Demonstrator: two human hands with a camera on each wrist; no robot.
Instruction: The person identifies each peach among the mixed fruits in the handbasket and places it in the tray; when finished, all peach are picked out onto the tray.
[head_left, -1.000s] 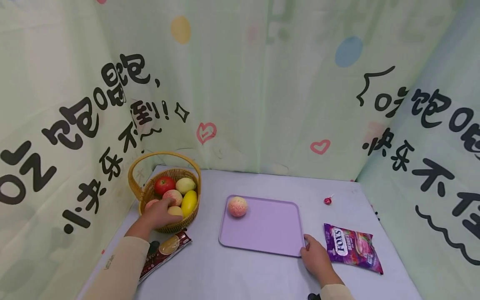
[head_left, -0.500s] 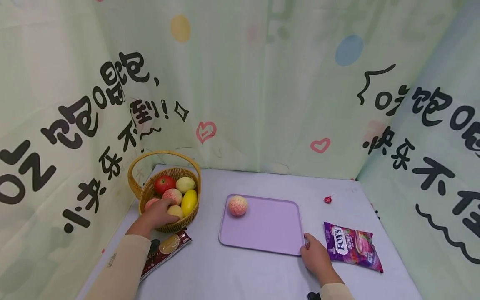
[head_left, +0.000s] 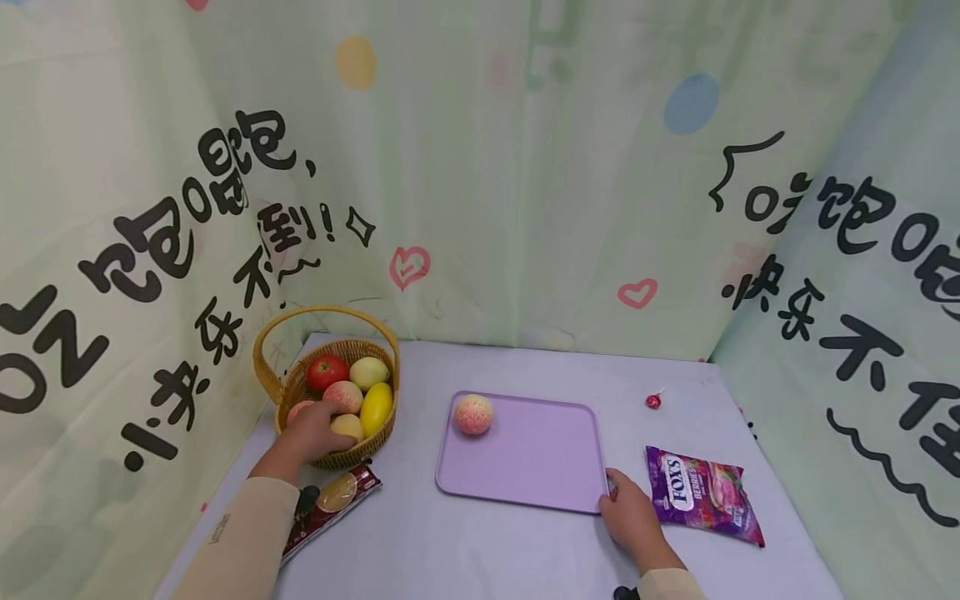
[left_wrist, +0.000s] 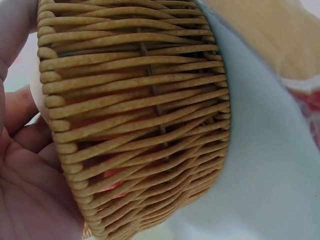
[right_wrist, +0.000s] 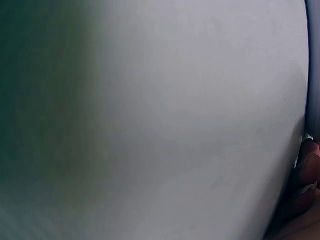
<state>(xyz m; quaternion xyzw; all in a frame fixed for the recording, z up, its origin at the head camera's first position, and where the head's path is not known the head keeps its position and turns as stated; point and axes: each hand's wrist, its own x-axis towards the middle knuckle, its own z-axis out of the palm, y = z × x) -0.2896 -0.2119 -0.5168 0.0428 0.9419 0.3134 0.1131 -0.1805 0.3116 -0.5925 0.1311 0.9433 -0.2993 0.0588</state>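
Observation:
A woven basket (head_left: 330, 460) with a tall handle stands at the back left, holding a red tomato-like fruit (head_left: 327, 372), a yellow mango-like fruit (head_left: 377, 408) and several round fruits. My left hand (head_left: 306, 433) reaches over its front rim and grips a pale yellow round fruit (head_left: 347, 427) inside. In the left wrist view the basket's wicker wall (left_wrist: 140, 110) hides most of that fruit and part of the fingers (left_wrist: 22, 107). My right hand (head_left: 630, 512) pinches the front right corner of a purple tray (head_left: 532, 458). A speckled pink peach (head_left: 474, 414) sits in the tray's back left corner.
A dark red snack packet (head_left: 330, 508) lies in front of the basket, partly under the left sleeve. Right of the tray are a purple Fox's candy bag (head_left: 705, 496) and a small red lollipop (head_left: 654, 401). Printed curtains (head_left: 525, 167) enclose the table's back and sides.

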